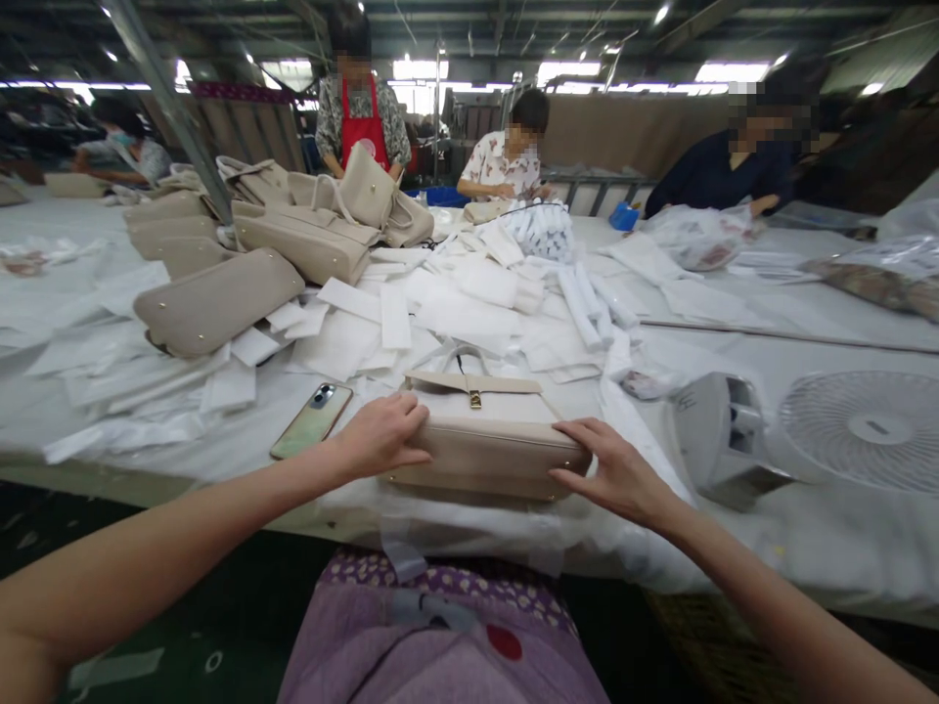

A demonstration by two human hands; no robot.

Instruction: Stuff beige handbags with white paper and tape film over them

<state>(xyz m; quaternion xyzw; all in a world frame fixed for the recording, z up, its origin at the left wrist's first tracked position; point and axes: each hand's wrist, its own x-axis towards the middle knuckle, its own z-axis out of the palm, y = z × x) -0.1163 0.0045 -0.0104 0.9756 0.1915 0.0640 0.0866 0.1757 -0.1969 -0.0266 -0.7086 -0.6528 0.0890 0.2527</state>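
Observation:
A beige handbag (pixel 491 452) lies at the table's front edge, its studded base turned toward me. Its flap with a gold clasp and a handle point away across the table. My left hand (pixel 385 435) grips the bag's left end, thumb apart from the fingers along the edge. At the opposite end, my right hand (pixel 612 467) holds the corner, fingers on top and thumb on the base. A phone (pixel 313 420) lies just beyond my left forearm.
Beige handbags (pixel 300 235) are piled at the back left, near a slanted metal pole (pixel 172 108). White paper sheets (pixel 455 303) spread across the middle. A white fan (pixel 872 425) lies at right. Several people work across the table.

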